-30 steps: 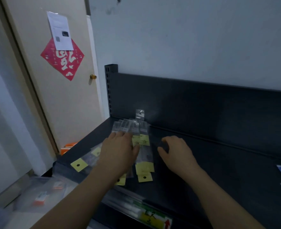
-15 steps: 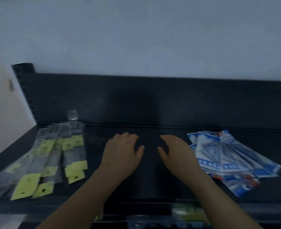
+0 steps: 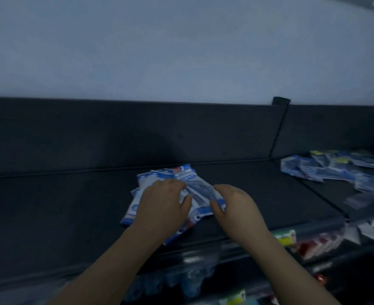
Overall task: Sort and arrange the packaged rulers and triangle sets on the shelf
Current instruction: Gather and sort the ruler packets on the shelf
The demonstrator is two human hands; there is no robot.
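Black shelf [image 3: 49, 216] carries a loose fan of blue-and-white packets [image 3: 187, 173] at its middle, reaching toward the front lip, with a second heap [image 3: 327, 170] well apart on the right. Palm-down, the left hand [image 3: 161, 205] rests on the fan with fingers loosely bent, while the right hand [image 3: 236, 205] curves thumb and fingers at its right edge; blur hides whether they pinch a packet. Slick sleeves could skid off the lip if the hands squeeze the fan unevenly.
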